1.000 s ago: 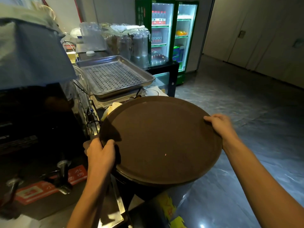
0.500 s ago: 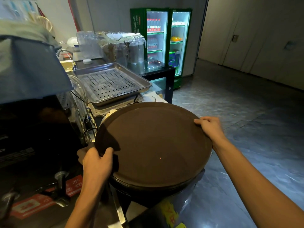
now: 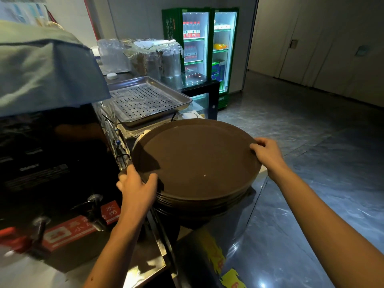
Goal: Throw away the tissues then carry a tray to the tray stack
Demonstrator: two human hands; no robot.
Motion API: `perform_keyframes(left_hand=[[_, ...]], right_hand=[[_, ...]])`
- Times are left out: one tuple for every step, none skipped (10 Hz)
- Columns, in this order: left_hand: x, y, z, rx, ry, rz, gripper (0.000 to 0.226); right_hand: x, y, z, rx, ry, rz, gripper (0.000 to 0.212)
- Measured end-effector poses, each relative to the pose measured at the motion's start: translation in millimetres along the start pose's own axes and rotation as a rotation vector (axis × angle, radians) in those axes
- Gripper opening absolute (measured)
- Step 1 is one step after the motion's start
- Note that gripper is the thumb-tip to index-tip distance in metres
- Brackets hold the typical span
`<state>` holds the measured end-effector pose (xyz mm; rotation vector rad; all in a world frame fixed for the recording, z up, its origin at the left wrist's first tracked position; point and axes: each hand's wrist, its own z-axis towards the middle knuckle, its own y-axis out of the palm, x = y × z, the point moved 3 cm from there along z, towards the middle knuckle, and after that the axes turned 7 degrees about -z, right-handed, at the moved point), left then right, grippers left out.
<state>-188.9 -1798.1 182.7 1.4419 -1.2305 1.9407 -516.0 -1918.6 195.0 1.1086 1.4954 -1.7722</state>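
A round brown tray lies on top of a stack of like trays in the middle of the head view, shifted slightly toward me so the rim of the tray below shows at the far side. My left hand grips its near-left rim, thumb on top. My right hand holds the right rim with fingers curled over the edge. No tissues are in view.
A perforated steel tray sits just beyond the stack. A black hot-water dispenser with taps stands at the left. Glass pitchers and lit green drink fridges are behind. Dark tiled floor lies to the right.
The brown tray has come down onto the stack of trays, with both hands still on its rim. The camera view has shifted a little lower and closer.
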Motion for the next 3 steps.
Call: perform_keyframes(left_hand=[[6,-3,-14,-0.060,0.070,0.046,0.051],[17,-8,-34,-0.144,0.134,0.123,0.080],[28,-16,-47,-0.188,0.289,0.135,0.077]], right_hand=[[5,-4,-17,0.011,-0.036,-0.006,0.014],[11,-13,-52,0.050,-0.049,-0.068,0.044],[3,-15,-83,0.115,-0.054,-0.054,0.051]])
